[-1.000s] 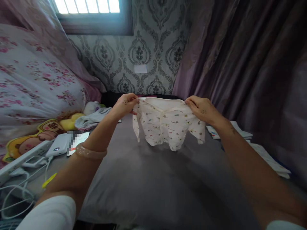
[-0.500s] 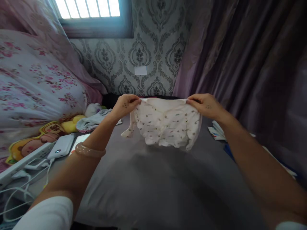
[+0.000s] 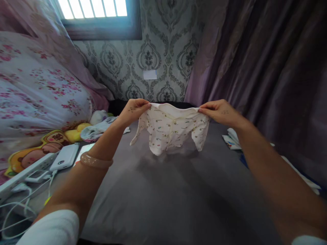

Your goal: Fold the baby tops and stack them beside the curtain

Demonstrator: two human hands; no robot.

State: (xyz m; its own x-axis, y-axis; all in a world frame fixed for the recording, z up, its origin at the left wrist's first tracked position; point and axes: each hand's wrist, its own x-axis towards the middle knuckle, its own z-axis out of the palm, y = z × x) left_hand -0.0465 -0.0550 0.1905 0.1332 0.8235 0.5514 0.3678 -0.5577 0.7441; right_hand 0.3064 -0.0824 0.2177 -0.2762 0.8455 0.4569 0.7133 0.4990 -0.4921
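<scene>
1. The bed point(image 3: 163, 204), spread with a smooth grey sheet, fills the lower middle of the view and lies beneath both outstretched arms.
2. A dark purple curtain point(image 3: 268, 68) hangs in deep folds along the right side. A pink-and-white floral quilt point(image 3: 38, 92) is heaped up on the left.
3. The baby shirt point(image 3: 171, 127) is small and cream-white, printed all over with tiny coloured motifs. It hangs in the air over the far part of the bed, stretched by its top edge between the two hands. A sleeve droops at each side and the body sags in soft folds in the middle. Its lowest fold hangs close over the sheet and casts a shadow there; whether it touches cannot be told.
4. The left hand point(image 3: 134, 110) has its grip closed, thumb and fingers pinching the shirt's upper left corner. A pale bangle point(image 3: 95, 161) sits on that forearm.
5. The right hand point(image 3: 221, 112) is likewise closed in a pinch grip on the upper right corner, knuckles up, level with the left hand.
6. A cartoon cushion point(image 3: 33, 154) and a yellow plush toy point(image 3: 76, 131) lie at the foot of the quilt, well apart from the shirt.
7. A white power bank point(image 3: 65, 156) rests beside a power strip point(image 3: 25, 168) with trailing cables at the left edge.
8. Some papers point(image 3: 232, 139) lie on the bed just beyond the right forearm.
</scene>
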